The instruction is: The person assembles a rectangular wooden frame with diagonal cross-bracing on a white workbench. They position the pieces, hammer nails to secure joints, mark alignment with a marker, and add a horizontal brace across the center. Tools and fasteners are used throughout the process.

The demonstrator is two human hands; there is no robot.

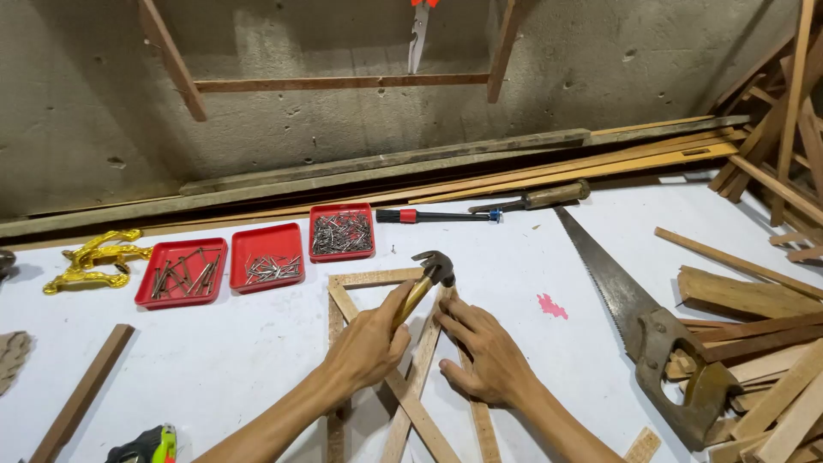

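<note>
My left hand [369,347] grips the yellow handle of a small claw hammer [433,267], whose dark head hovers over the top right corner of a frame of thin wooden strips [370,278]. The frame lies on the white table, with crossing diagonal strips running down toward me. My right hand [489,360] rests flat on the strips just right of the hammer, fingers spread and pointing at the joint under the hammer head.
Three red trays of nails [267,257] stand behind the frame to the left. A rusty hand saw [634,317] lies to the right, beside a pile of wood offcuts [754,343]. A brush [437,216], gold ornate handles [94,257], long laths [514,171] and a tape measure [146,446] are around.
</note>
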